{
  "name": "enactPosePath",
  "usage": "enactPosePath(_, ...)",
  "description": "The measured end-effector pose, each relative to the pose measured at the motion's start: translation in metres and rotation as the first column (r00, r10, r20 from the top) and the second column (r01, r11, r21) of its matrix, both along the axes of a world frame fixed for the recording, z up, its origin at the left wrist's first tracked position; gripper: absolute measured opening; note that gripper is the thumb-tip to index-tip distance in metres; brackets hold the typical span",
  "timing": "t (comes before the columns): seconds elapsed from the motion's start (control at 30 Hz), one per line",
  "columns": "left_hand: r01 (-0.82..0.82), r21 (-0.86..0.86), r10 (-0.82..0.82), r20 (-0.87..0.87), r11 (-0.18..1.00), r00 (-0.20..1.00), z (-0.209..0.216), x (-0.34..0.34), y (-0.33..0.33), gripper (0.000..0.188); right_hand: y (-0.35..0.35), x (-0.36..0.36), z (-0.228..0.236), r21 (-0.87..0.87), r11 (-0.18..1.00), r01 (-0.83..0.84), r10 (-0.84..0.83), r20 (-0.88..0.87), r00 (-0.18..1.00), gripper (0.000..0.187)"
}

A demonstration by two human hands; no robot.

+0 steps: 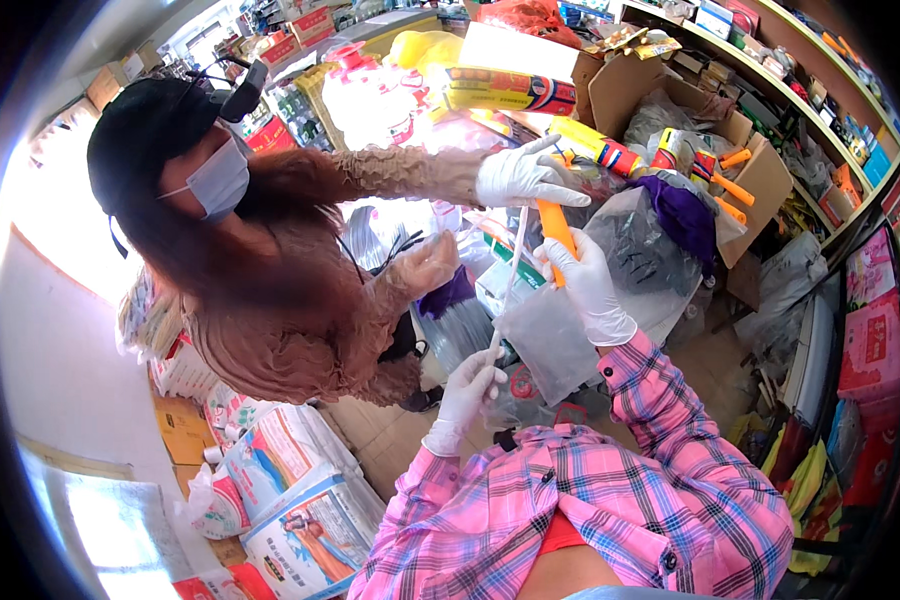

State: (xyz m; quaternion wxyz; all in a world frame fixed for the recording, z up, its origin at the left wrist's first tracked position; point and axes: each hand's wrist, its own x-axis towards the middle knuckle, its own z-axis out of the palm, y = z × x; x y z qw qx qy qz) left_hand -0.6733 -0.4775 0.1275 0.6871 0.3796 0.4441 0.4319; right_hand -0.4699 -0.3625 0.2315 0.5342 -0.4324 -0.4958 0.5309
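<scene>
In my gloved right hand [592, 285] is an orange handle [556, 228], with the fingers closed round its lower part. A co-worker's white-gloved hand [525, 178] reaches to its upper end. My gloved left hand [462, 398] is lower and to the left, its fingers pinched at the lower end of a thin white strip [516, 265]. That strip runs up toward the co-worker's hand; whether it joins the handle I cannot tell. A translucent plastic bag [550, 345] hangs between my hands.
Yellow tube-shaped packages [595, 145] and more orange handles [732, 188] lie by an open cardboard box [760, 165]. A purple cloth [678, 225] drapes over grey plastic. Wrapped packs [305, 530] are stacked at lower left. Full shelves [800, 100] line the right.
</scene>
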Motion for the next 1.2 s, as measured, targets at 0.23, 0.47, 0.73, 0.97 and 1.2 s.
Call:
enactPosePath(0.23,-0.024,0.044,0.025,-0.022,0.999,0.999,-0.006,0.001,0.001,0.032,0.009,-0.012,0.026,-0.05,0.991,-0.126,0.115,-0.188,0.975,0.028)
enactPosePath(0.47,-0.205,0.023,0.199,0.168,0.978,0.965,0.023,-0.003,0.01,0.028,0.007,0.001,-0.01,0.166,0.974,-0.156,0.147,0.066,0.987,0.038)
enactPosePath(0.73,0.13,0.07,-0.133,0.035,0.989,0.991,0.094,-0.001,-0.005,0.041,-0.049,-0.021,-0.012,0.594,0.633,-0.497,-0.099,0.699,0.709,0.035)
enactPosePath(0.97,0.216,0.127,-0.224,0.048,0.968,0.973,0.105,0.007,-0.017,0.052,-0.036,0.027,0.008,0.663,0.646,-0.378,-0.137,0.589,0.797,0.017)
enactPosePath(1.2,0.321,0.116,-0.315,-0.074,0.94,0.946,0.108,0.008,-0.02,0.042,-0.042,0.08,0.038,0.538,0.841,-0.058,-0.164,0.357,0.92,0.012)
